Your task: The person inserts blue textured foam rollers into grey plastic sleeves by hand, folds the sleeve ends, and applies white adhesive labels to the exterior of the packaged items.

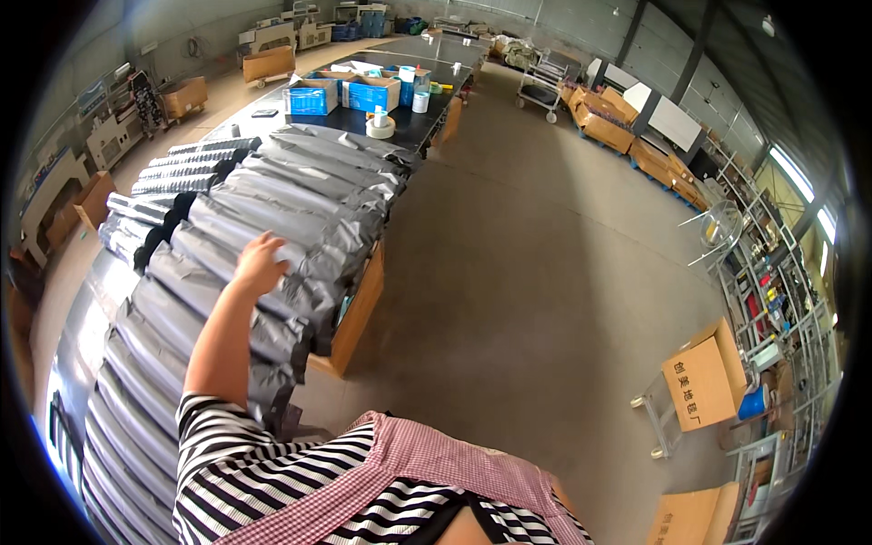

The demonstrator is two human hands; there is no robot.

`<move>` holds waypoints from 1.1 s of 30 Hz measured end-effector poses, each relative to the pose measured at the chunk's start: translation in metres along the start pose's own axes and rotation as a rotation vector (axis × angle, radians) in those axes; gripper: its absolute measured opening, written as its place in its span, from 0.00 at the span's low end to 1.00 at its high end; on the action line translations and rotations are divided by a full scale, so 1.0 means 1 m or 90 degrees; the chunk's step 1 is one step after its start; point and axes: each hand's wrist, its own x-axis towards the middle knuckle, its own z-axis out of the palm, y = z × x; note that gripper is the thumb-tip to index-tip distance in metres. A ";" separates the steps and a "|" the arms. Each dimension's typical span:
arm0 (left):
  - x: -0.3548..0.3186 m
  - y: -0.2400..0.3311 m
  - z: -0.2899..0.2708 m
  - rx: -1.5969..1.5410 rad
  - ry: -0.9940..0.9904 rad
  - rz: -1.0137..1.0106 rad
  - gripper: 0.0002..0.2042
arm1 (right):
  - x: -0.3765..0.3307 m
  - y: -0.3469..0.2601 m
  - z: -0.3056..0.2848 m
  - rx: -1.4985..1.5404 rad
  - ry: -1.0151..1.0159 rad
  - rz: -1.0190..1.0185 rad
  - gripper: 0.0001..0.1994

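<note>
The left hand (261,263), loosely spread and released, is over grey wrapped rolls (263,202); boxes (369,94) sit beyond it.

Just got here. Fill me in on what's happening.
A person in a striped top and checked apron has the left hand over a long row of grey plastic-wrapped rolls laid side by side on a table. Whether the hand touches one is hard to tell; the right hand is out of view. Black ribbed rolls lie at the row's left, and open blue-sided boxes stand beyond the row's far end.
</note>
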 end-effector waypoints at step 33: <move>0.769 0.157 0.222 -0.085 -0.023 -0.124 0.24 | 0.596 -0.701 -0.306 0.034 -0.101 -0.386 0.22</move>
